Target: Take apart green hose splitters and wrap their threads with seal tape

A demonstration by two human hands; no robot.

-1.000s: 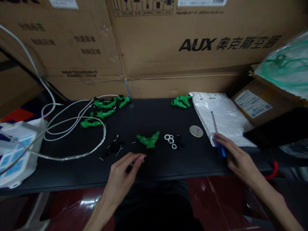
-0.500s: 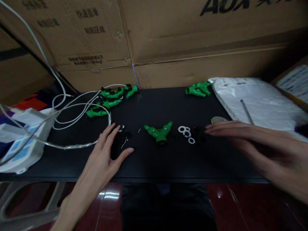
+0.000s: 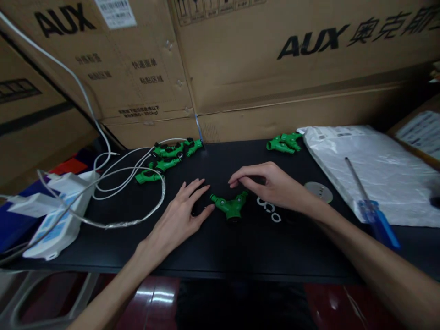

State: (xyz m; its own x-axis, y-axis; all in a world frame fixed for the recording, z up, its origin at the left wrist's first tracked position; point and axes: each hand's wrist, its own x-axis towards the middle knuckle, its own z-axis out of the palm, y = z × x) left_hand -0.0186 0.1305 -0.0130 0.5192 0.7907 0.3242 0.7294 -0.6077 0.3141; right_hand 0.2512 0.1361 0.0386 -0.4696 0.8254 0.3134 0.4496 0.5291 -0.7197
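Note:
A green Y-shaped hose connector point(image 3: 232, 209) lies on the black table with its two branches pointing away from me. My left hand point(image 3: 184, 211) is over the table to its left, palm down and fingers spread, holding nothing I can see. Above the connector's right branch is my right hand point(image 3: 270, 183), thumb and fingers brought together in a pinch. Whatever is between those fingertips, if anything, is too small or hidden to make out. White ring washers point(image 3: 270, 208) lie just right of the connector, partly covered by the right hand.
A screwdriver point(image 3: 376, 220) with a blue handle lies against a white plastic package point(image 3: 371, 169) at right. Beside it is a round disc point(image 3: 318, 190). More green connectors point(image 3: 284, 143) sit at the back. Cables and a white power strip point(image 3: 65, 215) occupy the left. Cardboard boxes point(image 3: 240, 68) stand behind.
My right hand has moved left from the table's right side to above the connector, fingers now pinched. My left hand has shifted right, nearer the connector. The view has tilted up slightly.

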